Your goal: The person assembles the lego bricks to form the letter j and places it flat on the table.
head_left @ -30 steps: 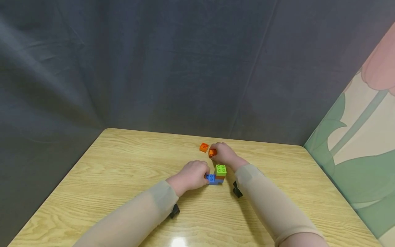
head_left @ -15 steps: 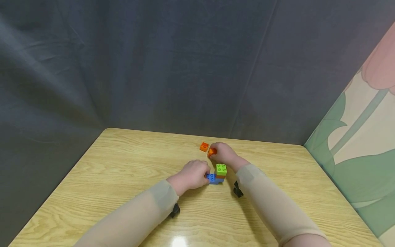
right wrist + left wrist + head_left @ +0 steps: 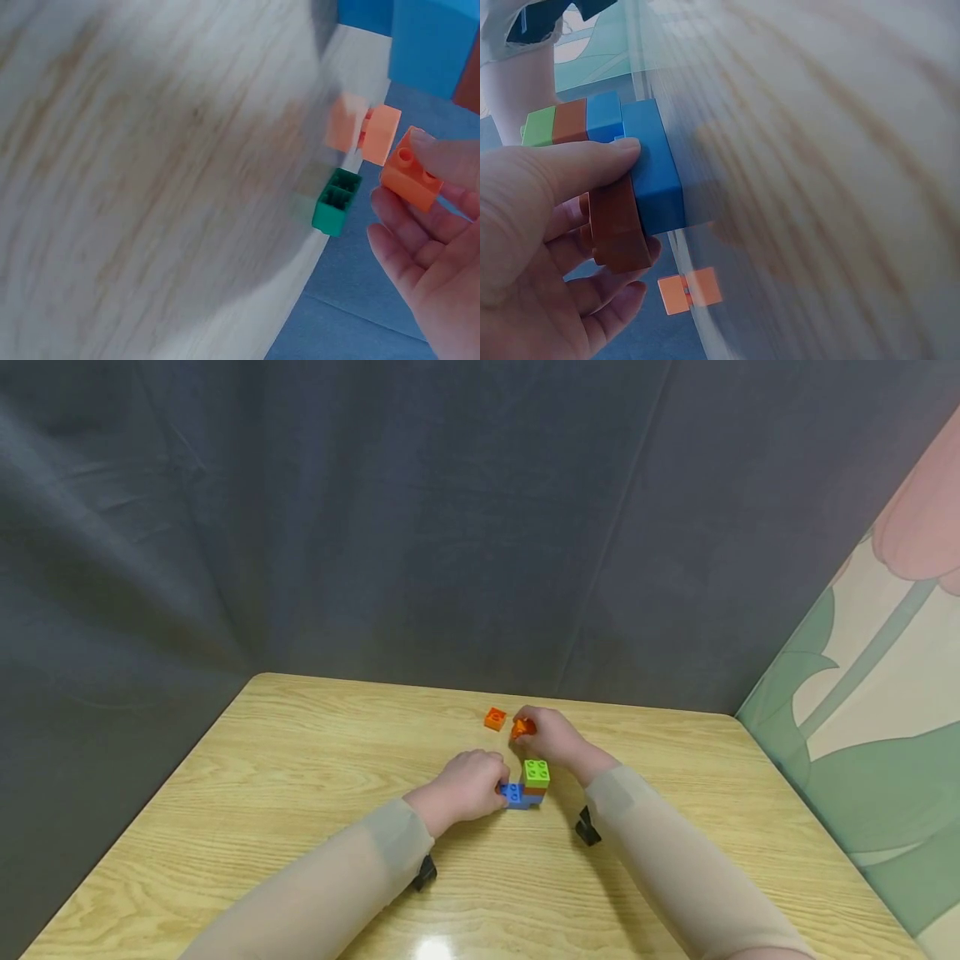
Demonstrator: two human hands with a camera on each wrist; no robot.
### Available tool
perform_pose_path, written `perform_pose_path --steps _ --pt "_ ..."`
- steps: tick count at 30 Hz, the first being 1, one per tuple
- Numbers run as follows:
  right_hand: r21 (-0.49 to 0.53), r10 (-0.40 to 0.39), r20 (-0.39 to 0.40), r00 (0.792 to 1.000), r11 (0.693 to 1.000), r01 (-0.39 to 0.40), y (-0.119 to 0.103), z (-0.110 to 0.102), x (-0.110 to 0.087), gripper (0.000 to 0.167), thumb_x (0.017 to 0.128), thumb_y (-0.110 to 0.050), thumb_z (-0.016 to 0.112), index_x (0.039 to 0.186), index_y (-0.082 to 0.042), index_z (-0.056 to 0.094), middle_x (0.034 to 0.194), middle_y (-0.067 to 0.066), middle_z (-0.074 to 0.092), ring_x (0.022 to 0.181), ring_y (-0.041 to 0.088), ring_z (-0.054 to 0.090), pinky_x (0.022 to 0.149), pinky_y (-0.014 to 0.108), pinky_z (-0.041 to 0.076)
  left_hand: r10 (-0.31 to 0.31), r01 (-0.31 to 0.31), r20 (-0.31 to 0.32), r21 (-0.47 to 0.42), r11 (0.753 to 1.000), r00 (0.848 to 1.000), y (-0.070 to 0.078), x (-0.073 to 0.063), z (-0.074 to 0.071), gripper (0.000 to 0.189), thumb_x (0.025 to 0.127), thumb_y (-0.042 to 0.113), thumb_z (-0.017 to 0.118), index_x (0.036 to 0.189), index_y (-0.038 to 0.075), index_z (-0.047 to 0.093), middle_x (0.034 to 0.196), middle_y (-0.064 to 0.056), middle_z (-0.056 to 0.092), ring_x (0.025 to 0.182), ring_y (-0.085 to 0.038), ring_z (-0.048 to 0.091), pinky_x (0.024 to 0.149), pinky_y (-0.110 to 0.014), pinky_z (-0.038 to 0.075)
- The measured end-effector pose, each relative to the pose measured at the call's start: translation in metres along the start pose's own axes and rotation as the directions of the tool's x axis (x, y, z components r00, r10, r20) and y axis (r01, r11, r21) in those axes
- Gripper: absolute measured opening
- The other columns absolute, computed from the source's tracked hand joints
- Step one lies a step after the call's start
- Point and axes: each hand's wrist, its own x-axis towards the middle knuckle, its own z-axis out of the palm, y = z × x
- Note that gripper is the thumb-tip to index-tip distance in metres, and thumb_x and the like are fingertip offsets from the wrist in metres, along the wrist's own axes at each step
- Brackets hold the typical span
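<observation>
Head view: on the pale, wood-grained table point(image 3: 337, 718), the left hand point(image 3: 471, 783) pinches 1 stepped stack point(image 3: 536, 775) at its 3 o'clock. The right hand point(image 3: 549, 732) pinches 1 orange brick point(image 3: 522, 727), at about 11 o'clock from the stack; 1 loose orange brick point(image 3: 495, 718) lies near it at 10 o'clock. A dark, creased curtain point(image 3: 450, 527) hangs at 12 o'clock.

Left wrist view: 5 bricks count in the stack: 2 blue bricks point(image 3: 656, 161), 2 brown bricks point(image 3: 619, 232) and 1 lime brick point(image 3: 540, 126), all smooth, square-edged and plastic-looking. The grip has its thumb against the blue and its fingers curled behind the brown.

Right wrist view: the grip holds the orange brick tilted between thumb and fingers, 2 round studs showing. At its 8 o'clock is 1 dark green brick point(image 3: 337, 201), with 2 square hollows facing up. The glossy table mirrors the loose orange brick.
</observation>
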Motion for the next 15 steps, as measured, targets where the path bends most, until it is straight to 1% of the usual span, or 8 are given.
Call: perform_pose_path --steps 3,7,10,14,15 --pt "0.012 0.002 0.003 1.0 1.0 -0.002 -0.002 -0.002 -0.004 0.034 0.091 -0.008 0.071 0.123 -0.001 0.062 0.113 0.013 0.064 0.095 0.026 0.059 0.091 0.043 0.048 -0.004 0.004 0.002 0.001 1.0 1.0 0.001 0.0 -0.001 0.013 0.086 0.026 0.077 0.092 0.015 0.072 0.082 0.009 0.052 0.077 -0.015 0.049 0.076 -0.031 0.04" --pt "0.042 -0.01 0.013 1.0 0.999 0.009 -0.002 -0.007 -0.012 0.039 0.094 -0.009 0.068 0.131 0.001 0.059 0.124 0.017 0.061 0.101 0.027 0.058 0.094 0.045 0.046 -0.003 0.003 0.002 0.006 1.0 1.0 0.002 -0.001 -0.001 0.013 0.087 0.026 0.077 0.092 0.015 0.071 0.082 0.009 0.052 0.077 -0.014 0.049 0.076 -0.032 0.041" --pt "0.073 -0.025 0.022 0.999 0.997 0.023 0.0 -0.012 -0.018 0.042 0.097 -0.009 0.063 0.136 0.003 0.055 0.132 0.019 0.057 0.109 0.028 0.056 0.097 0.047 0.044 0.001 -0.001 -0.004 0.012 1.0 1.0 0.002 -0.001 -0.002 0.012 0.086 0.026 0.077 0.09 0.015 0.071 0.081 0.009 0.052 0.075 -0.014 0.049 0.074 -0.032 0.041" --pt "0.129 -0.041 0.036 0.999 0.991 0.036 0.003 -0.022 -0.025 0.042 0.099 -0.009 0.059 0.139 0.003 0.053 0.136 0.02 0.055 0.113 0.029 0.056 0.097 0.048 0.044 0.006 -0.006 -0.008 0.015 1.0 1.0 0.003 -0.001 -0.002 0.011 0.086 0.025 0.077 0.087 0.015 0.071 0.079 0.008 0.051 0.073 -0.014 0.049 0.072 -0.031 0.041" --pt "0.141 -0.04 0.039 0.998 0.989 0.034 0.004 -0.025 -0.026 0.042 0.099 -0.009 0.059 0.139 0.002 0.053 0.135 0.02 0.055 0.111 0.029 0.057 0.096 0.047 0.045 0.006 -0.006 -0.007 0.014 1.0 1.0 0.003 0.0 -0.001 0.011 0.086 0.025 0.077 0.087 0.015 0.071 0.079 0.008 0.051 0.073 -0.014 0.049 0.072 -0.031 0.041"
